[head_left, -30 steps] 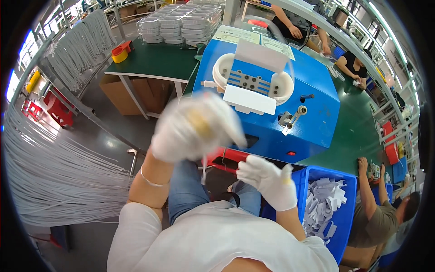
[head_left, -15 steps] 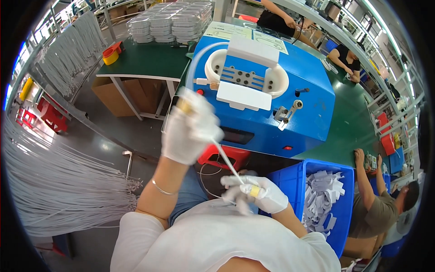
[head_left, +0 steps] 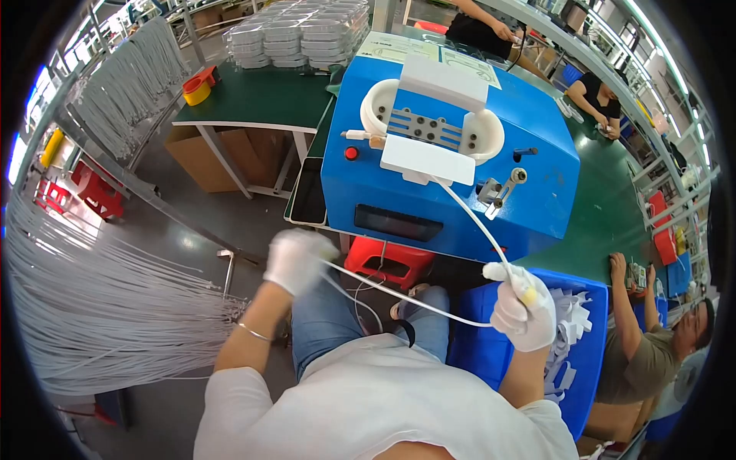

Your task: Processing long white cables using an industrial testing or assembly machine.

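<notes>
White gloves cover both my hands. My right hand (head_left: 524, 308) is closed round a thin white cable (head_left: 406, 295), held over the edge of the blue bin. From this hand one length of cable arcs up to the front of the blue machine (head_left: 552, 192). Another length stretches across my lap to my left hand (head_left: 295, 261), which is smeared by motion but appears closed on it. On top of the machine sit a white oval winding former (head_left: 487, 136) and two white plates, the nearer white plate (head_left: 426, 159) tilted toward me.
A blue bin (head_left: 479, 337) of white strips (head_left: 567, 330) stands at my right. Bundles of grey-white cables (head_left: 115, 299) hang at my left. Stacked clear trays (head_left: 307, 31) and a tape roll (head_left: 198, 90) lie on the green bench (head_left: 268, 103). A red stool (head_left: 414, 264) is below. Co-workers sit beyond.
My left hand has come down from the machine's left side toward my lap. My right hand has risen to the right, and the cable is now drawn out between them.
</notes>
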Demonstrator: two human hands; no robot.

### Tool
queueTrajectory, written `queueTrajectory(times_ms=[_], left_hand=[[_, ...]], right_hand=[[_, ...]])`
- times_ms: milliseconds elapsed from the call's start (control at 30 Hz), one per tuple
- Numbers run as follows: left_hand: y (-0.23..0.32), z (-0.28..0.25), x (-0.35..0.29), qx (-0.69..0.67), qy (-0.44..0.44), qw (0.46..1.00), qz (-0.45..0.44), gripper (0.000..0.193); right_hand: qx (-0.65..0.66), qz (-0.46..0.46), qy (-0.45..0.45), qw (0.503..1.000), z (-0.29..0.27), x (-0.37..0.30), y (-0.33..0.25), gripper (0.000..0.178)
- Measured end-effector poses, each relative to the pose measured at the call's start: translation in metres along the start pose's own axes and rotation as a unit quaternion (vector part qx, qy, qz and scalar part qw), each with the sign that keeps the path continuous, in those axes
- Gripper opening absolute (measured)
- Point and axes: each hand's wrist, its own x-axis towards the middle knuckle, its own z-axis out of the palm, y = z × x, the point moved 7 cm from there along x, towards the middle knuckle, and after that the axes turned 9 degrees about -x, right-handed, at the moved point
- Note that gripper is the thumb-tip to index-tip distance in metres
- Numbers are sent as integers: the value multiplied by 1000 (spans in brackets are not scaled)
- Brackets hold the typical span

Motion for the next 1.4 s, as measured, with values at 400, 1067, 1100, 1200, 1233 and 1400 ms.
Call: queueTrajectory(times_ms=[400, 1067, 1100, 1200, 1233, 1400], left_hand=[[-101, -243, -175, -126, 10, 958, -259, 18], [44, -108, 101, -666, 39, 725, -168, 21], [47, -104, 103, -666, 37, 725, -170, 21], [56, -122, 98, -488, 182, 849, -88, 15], [55, -121, 97, -487, 181, 850, -89, 15], [49, -120, 113, -584, -9, 801, -128, 18]], right_hand=[[-109, -24, 143, 983, -41, 9, -30, 24], [-600, -104, 308, 731, -78, 65, -143, 26], [-599, -102, 309, 731, -78, 66, -142, 26], [-606, -93, 305, 729, -80, 69, -141, 26], [-603, -102, 308, 729, -81, 67, -142, 25], [-592, -109, 318, 732, -88, 53, -151, 23]])
